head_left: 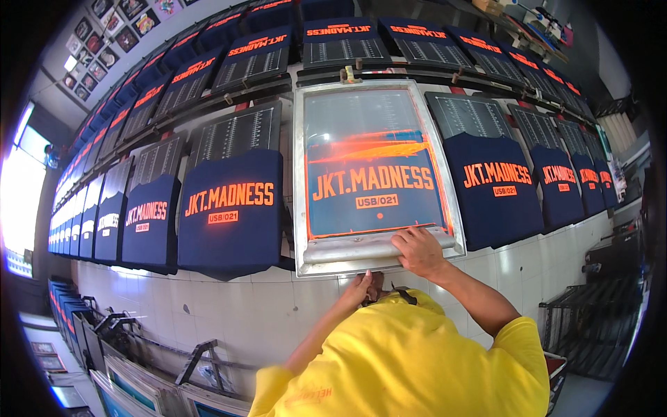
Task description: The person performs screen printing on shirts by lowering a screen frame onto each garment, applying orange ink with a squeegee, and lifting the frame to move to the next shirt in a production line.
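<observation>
A metal-edged printing screen (301,174) lies over a navy T-shirt, and orange lettering and a small block show through its mesh. Orange ink (375,149) streaks across the mesh above the lettering. My right hand (419,251) grips the right end of a long metal squeegee (340,249) resting along the near end of the screen. Below the near edge of the frame is my left hand (356,290), its fingertips at the rim and closed against it; part of its grip is hidden.
Navy T-shirts printed in orange, such as one on the left (233,208) and one on the right (492,187), cover dark boards in long rows. A rail (229,90) runs behind the near row. Black racks (590,313) stand at right; more frames (139,386) lean at lower left.
</observation>
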The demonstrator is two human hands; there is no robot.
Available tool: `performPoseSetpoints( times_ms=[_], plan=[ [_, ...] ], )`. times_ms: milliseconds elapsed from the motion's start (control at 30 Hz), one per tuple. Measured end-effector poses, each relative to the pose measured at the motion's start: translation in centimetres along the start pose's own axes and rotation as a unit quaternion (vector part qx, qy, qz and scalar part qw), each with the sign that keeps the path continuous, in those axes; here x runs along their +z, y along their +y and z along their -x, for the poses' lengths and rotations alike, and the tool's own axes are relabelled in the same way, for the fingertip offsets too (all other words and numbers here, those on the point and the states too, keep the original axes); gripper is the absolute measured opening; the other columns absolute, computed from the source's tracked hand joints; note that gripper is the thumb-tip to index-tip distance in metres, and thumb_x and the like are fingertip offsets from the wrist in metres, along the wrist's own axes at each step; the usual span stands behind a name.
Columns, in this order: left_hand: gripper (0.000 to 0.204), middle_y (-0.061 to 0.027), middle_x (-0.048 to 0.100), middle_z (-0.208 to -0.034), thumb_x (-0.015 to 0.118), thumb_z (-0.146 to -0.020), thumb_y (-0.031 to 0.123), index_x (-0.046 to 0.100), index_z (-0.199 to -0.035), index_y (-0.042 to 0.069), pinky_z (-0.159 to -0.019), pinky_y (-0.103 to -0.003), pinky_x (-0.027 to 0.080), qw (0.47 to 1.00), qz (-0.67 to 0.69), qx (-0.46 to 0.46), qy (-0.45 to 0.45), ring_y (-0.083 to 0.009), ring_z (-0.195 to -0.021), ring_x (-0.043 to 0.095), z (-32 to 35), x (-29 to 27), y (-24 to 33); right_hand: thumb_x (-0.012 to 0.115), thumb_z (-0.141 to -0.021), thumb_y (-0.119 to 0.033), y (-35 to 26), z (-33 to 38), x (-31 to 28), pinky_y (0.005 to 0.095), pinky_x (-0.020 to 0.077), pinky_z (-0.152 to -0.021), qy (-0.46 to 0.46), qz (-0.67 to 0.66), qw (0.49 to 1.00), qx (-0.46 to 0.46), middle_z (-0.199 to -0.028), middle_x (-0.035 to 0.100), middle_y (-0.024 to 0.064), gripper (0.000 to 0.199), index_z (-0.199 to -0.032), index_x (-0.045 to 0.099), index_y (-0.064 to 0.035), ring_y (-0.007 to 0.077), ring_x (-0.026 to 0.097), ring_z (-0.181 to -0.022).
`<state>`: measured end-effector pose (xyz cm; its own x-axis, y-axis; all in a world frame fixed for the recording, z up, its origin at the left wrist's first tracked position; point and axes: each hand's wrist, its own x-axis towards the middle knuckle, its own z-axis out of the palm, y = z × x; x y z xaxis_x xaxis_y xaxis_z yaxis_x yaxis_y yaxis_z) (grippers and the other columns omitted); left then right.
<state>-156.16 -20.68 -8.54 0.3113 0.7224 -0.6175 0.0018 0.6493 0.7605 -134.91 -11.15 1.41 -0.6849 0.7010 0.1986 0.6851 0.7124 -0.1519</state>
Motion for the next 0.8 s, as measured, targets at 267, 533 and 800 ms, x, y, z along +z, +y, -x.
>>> performPoseSetpoints(
  times_ms=[267, 533, 800],
  plan=[
    [0.057, -0.0018, 0.052, -0.067, 0.034, -0.106, 0.049, 0.055, -0.081, 0.003, -0.054, -0.029, 0.039, 0.992, -0.065, 0.104, 0.012, -0.0114, -0.058, 0.046, -2.6, -0.2, -3.4, 0.073, -0.071, -0.018, 3.8, -4.1, -1.5, 0.0430, 0.0497, -0.078, 0.045, -0.034, 0.997, 0.045, -0.096, 0.067, 0.0064, 0.032, -0.100, 0.062, -0.0104, 0.0291, 0.062, -0.093],
    [0.057, -0.0015, 0.047, -0.062, 0.036, -0.107, 0.046, 0.050, -0.071, 0.003, -0.054, -0.031, 0.038, 0.996, 0.000, 0.081, 0.039, -0.0118, -0.057, 0.043, -1.1, 0.7, -2.2, 0.073, -0.071, -0.015, 12.6, -14.2, -0.3, 0.0448, 0.0497, -0.078, 0.071, -0.036, 0.995, 0.062, -0.094, 0.068, 0.0089, 0.031, -0.100, 0.064, -0.0086, 0.0317, 0.063, -0.091],
    [0.053, -0.0026, 0.047, -0.066, 0.039, -0.106, 0.045, 0.051, -0.079, 0.002, -0.060, -0.033, 0.039, 0.990, -0.083, 0.091, 0.062, -0.0148, -0.063, 0.041, 0.3, 0.5, -0.5, 0.073, -0.072, -0.014, 17.0, -20.1, 1.3, 0.0457, 0.0517, -0.080, 0.043, 0.006, 0.997, 0.067, -0.100, 0.070, 0.0076, 0.038, -0.109, 0.064, -0.0112, 0.0309, 0.065, -0.098]
  ],
)
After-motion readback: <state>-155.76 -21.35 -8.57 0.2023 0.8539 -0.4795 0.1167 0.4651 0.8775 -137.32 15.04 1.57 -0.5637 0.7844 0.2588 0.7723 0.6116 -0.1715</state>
